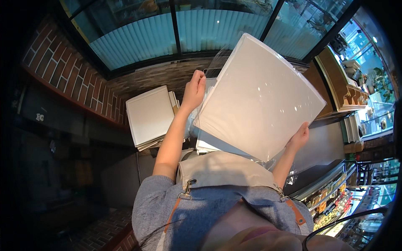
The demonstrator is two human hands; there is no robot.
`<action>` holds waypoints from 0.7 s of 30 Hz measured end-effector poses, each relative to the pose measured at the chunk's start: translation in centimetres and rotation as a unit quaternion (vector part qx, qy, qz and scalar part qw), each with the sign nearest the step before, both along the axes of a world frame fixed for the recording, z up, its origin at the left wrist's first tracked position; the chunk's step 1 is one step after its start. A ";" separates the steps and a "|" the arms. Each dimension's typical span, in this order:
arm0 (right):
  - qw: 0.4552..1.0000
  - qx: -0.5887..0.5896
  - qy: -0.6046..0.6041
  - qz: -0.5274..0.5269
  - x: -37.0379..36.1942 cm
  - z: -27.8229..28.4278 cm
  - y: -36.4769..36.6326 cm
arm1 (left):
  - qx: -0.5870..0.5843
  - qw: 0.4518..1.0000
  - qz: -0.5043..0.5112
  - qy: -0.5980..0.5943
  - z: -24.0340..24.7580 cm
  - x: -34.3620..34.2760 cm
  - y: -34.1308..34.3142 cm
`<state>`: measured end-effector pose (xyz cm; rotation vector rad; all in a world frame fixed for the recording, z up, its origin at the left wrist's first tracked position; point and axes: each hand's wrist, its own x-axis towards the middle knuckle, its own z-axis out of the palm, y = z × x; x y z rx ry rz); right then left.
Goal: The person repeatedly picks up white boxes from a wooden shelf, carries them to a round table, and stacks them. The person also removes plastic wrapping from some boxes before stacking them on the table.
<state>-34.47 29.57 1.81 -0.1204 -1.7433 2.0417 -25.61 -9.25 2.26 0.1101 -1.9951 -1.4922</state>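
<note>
A large white board [259,92], flat and square-cornered, is held up tilted in front of me with glossy clear plastic film around it. My left hand [196,90] is closed at its left side, the fingers pinched on the loose clear film [217,62] that sticks out past the board's edge. On the lower right edge, my right hand [299,136] grips the board, its fingers mostly hidden behind it. Below the board, partly covered by it, lie more white and pale blue flat sheets [207,141].
A stack of white panels [148,115] stands to the left, beside a brick wall [69,67]. Ahead is a dark-framed window [226,31]. A wooden shelf unit [335,79] stands at the right, above a dark counter [331,140]. A lit display case [331,194] with goods is nearer.
</note>
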 end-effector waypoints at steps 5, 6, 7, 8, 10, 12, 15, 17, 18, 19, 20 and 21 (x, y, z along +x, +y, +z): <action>0.998 0.038 -0.003 0.054 -0.7 0.0 0.4 | -0.183 0.972 0.112 0.099 0.5 0.0 -0.8; 0.998 0.036 -0.006 0.056 -0.8 -0.1 0.6 | -0.163 0.975 0.122 0.090 0.1 0.0 -0.6; 0.998 0.032 -0.005 0.061 -1.0 0.0 0.4 | -0.068 0.990 0.102 0.067 -0.8 0.0 -0.6; 0.998 0.026 -0.009 0.053 -1.0 0.0 0.1 | 0.028 0.995 0.081 0.044 -2.0 0.3 -0.5; 0.999 0.016 -0.016 0.031 -0.8 0.4 0.0 | 0.214 0.975 0.038 -0.038 -2.2 0.7 0.7; 1.000 -0.005 -0.009 0.018 -0.8 0.0 0.2 | 0.070 0.993 0.053 -0.084 -3.9 2.0 2.5; 1.000 -0.013 -0.011 -0.004 -0.7 -0.3 -0.2 | -0.121 0.982 0.125 -0.072 -5.8 3.2 4.2; 1.000 -0.007 -0.021 -0.011 -0.4 -0.6 -0.6 | -0.211 0.956 0.197 -0.058 -6.4 3.4 4.6; 1.000 -0.004 -0.025 -0.012 -0.3 -0.7 -0.6 | -0.242 0.940 0.235 -0.059 -6.2 3.4 4.9; 0.999 0.000 -0.030 -0.014 -0.3 -0.9 -0.7 | -0.273 0.921 0.272 -0.058 -5.9 3.4 5.1; 0.999 0.013 -0.042 -0.023 -0.1 -1.1 -0.5 | -0.280 0.914 0.287 -0.054 -5.8 3.5 5.1; 0.998 0.024 -0.052 -0.028 -0.1 -1.5 -0.6 | -0.306 0.907 0.284 -0.052 -5.9 3.5 4.9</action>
